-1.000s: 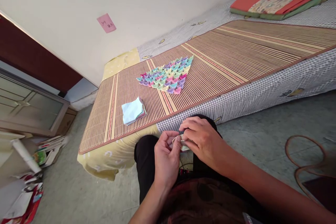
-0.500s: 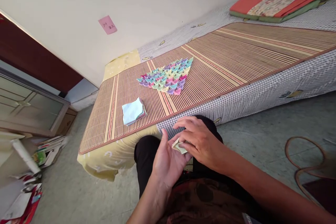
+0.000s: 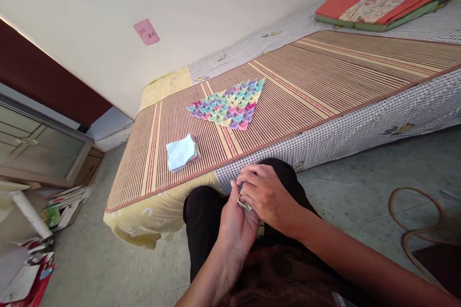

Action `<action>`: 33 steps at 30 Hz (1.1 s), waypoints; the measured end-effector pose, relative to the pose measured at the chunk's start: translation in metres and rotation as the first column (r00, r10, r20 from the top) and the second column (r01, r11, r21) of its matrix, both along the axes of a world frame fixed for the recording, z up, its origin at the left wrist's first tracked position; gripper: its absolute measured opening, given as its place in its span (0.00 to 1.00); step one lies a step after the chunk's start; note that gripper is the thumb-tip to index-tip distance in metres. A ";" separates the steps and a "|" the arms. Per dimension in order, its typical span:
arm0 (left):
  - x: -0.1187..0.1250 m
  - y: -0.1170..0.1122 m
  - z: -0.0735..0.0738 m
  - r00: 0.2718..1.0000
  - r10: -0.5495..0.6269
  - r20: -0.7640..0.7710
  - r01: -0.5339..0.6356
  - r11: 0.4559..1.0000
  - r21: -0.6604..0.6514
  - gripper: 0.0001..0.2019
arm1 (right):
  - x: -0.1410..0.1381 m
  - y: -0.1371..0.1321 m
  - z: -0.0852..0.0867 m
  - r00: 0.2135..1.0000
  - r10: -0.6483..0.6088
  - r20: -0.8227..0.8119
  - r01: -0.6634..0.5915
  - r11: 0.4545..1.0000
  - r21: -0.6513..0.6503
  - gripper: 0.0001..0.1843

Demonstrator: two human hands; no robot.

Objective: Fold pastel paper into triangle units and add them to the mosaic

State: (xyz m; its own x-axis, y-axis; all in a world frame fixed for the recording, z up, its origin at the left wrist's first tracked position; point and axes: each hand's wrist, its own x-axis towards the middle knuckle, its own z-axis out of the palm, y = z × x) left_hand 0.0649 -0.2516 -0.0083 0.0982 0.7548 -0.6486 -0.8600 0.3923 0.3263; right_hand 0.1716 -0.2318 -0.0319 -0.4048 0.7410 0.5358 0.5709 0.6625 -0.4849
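Observation:
Between my two hands, over my lap, is a small piece of folded pale yellow paper [image 3: 245, 203], mostly covered by fingers. My left hand [image 3: 233, 223] grips it from below, palm up, thumb against its near side. The fingers of my right hand [image 3: 264, 194] bend over it from above and pinch it. Ahead on the bed lies a stack of square paper sheets [image 3: 181, 152], light blue on top. Beyond the stack, many small folded paper pieces [image 3: 230, 105] in pastel colours stand in close rows, forming a triangle.
A striped mat [image 3: 288, 100] covers the bed, over a checked sheet [image 3: 360, 139]. Folded bedding [image 3: 389, 0] lies at the far right. A pink note [image 3: 146, 31] is on the wall. A brown cable [image 3: 396, 196] loops on the floor at right; papers [image 3: 68, 206] lie at left.
My left thumb and fingers have closed in on the folded paper. My right fingers have curled further over it, so less of it shows.

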 end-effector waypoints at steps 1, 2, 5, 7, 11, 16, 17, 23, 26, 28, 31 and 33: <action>0.000 0.001 0.000 1.000 0.009 -0.016 -0.009 1.000 -0.016 0.21 | -0.001 0.000 0.000 1.000 0.008 -0.004 -0.008 1.000 0.001 0.06; 0.000 0.001 0.000 0.999 0.024 -0.034 -0.025 0.999 -0.030 0.21 | -0.001 0.000 -0.001 1.000 0.016 -0.009 -0.016 1.000 0.002 0.07; 0.001 0.002 0.000 0.994 0.068 -0.091 -0.073 0.996 -0.045 0.21 | -0.003 -0.001 -0.003 0.999 0.033 -0.031 -0.033 0.999 0.007 0.10; 0.002 0.003 0.001 0.991 0.072 -0.116 -0.078 0.996 -0.048 0.20 | -0.005 -0.001 -0.005 0.998 0.030 -0.050 -0.030 0.999 0.014 0.11; 0.002 0.004 0.001 0.990 0.082 -0.113 -0.089 0.994 -0.062 0.20 | -0.006 -0.001 -0.007 0.997 0.043 -0.066 -0.043 0.999 0.003 0.10; -0.005 0.007 -0.001 0.996 -0.023 -0.087 0.021 1.000 -0.014 0.25 | 0.007 -0.003 0.010 0.986 0.055 -0.160 -0.077 0.988 -0.137 0.09; -0.006 0.008 -0.002 0.995 -0.049 -0.087 0.049 0.999 -0.002 0.27 | 0.010 -0.003 0.015 0.983 0.056 -0.176 -0.085 0.983 -0.163 0.10; -0.007 0.008 -0.004 0.992 -0.073 -0.105 0.077 0.996 0.038 0.26 | 0.025 0.006 0.025 0.987 0.089 -0.133 -0.101 0.991 -0.087 0.11; -0.006 0.007 -0.004 0.985 -0.122 -0.126 0.123 0.992 0.006 0.25 | 0.024 0.013 0.023 0.990 0.142 0.014 -0.142 0.990 -0.005 0.07; -0.005 0.006 -0.004 0.977 -0.150 -0.152 0.151 0.988 -0.002 0.25 | 0.022 0.016 0.024 0.983 0.158 0.097 -0.161 0.987 0.024 0.07; -0.005 0.005 -0.004 0.973 -0.156 -0.171 0.158 0.987 -0.004 0.23 | 0.022 0.016 0.030 0.968 0.173 0.180 -0.182 0.983 0.033 0.10; -0.006 0.005 -0.004 0.973 -0.158 -0.165 0.159 0.987 -0.008 0.23 | 0.024 0.014 0.036 0.960 0.187 0.207 -0.197 0.980 0.029 0.10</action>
